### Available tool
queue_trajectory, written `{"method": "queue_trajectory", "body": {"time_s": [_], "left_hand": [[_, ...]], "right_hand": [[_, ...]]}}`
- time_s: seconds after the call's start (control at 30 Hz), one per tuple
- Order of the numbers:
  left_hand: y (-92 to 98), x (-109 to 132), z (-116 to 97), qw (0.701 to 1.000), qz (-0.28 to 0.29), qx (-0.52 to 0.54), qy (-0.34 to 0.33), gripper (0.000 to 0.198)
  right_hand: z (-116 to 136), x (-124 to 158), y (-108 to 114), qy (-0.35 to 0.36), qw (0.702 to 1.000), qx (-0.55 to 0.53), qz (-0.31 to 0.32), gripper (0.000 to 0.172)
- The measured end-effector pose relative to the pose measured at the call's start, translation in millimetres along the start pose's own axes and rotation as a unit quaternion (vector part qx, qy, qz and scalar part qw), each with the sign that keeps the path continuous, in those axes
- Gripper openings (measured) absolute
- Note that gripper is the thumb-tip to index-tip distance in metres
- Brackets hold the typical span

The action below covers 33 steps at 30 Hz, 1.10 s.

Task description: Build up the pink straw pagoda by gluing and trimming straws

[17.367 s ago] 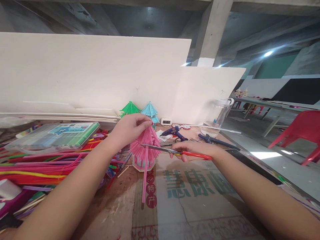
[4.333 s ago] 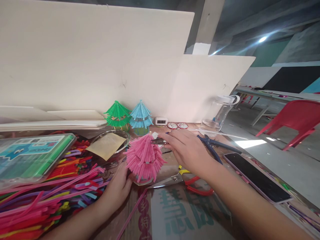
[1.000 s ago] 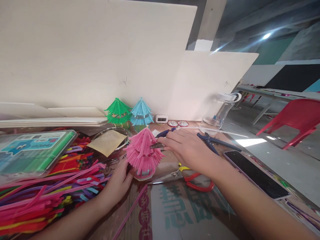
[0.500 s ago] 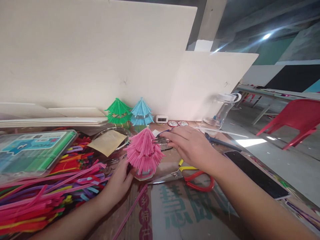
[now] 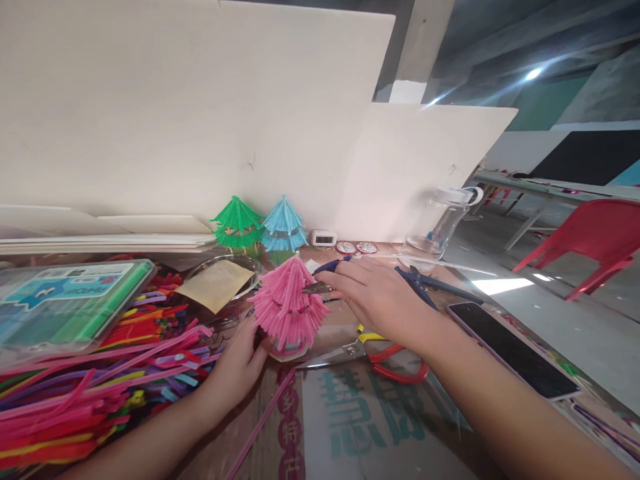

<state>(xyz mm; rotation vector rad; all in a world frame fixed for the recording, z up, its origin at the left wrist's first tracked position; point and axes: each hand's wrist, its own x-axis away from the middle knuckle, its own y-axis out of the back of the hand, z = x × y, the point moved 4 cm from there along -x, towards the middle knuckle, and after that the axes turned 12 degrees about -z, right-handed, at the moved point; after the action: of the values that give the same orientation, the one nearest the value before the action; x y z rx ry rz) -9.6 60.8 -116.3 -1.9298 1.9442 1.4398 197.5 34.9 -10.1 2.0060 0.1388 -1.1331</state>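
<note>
A pink two-tiered tree of pipe cleaners [image 5: 291, 303] stands upright on a pale round base. My left hand [image 5: 246, 350] is closed at its lower left side, with the fingertips partly hidden behind it. From the right, my right hand [image 5: 385, 293] grips pliers [image 5: 315, 288], whose grey jaws touch the tree's pink strands between the tiers. The hand covers much of the tool. Blue handles [image 5: 423, 285] show beyond the wrist; I cannot tell whether they belong to the same tool. Below lie scissors [image 5: 355, 350] with red and yellow handles, blades pointing at the tree's base.
Green [image 5: 237, 223] and light blue [image 5: 284, 223] trees stand at the back by a small digital clock [image 5: 324, 238]. Loose pipe cleaners [image 5: 65, 413] and a plastic case [image 5: 75, 307] fill the left. A phone [image 5: 513, 347] and clear bottle [image 5: 435, 223] are at right.
My right hand has shifted slightly right and turned, bringing the pliers' jaws into clearer view against the pink tree. More of the blue handles shows behind the hand. My left hand stays put.
</note>
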Motion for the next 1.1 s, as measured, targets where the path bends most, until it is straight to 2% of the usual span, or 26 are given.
{"method": "queue_trajectory", "body": {"time_s": [0.3,0.57,0.87,1.1], "left_hand": [[0.0,-1.8,-2.6,1.0,-0.003,0.008,0.003,0.024],[1.3,-0.9,-1.4,1.0,-0.004,0.005,0.005,0.024],[0.7,-0.2,0.2,1.0,-0.005,0.013,0.01,0.028],[0.1,1.4,2.1,0.998,0.006,0.03,0.052,0.033]], "right_hand": [[1.0,-0.3,-0.1,0.012,1.0,0.006,-0.018,0.03],[-0.6,1.2,0.0,-0.005,1.0,0.01,-0.006,0.029],[0.7,-0.3,-0.5,0.006,1.0,0.005,-0.006,0.031],[-5.1,2.5,2.3,-0.013,0.999,0.016,-0.03,0.027]]}}
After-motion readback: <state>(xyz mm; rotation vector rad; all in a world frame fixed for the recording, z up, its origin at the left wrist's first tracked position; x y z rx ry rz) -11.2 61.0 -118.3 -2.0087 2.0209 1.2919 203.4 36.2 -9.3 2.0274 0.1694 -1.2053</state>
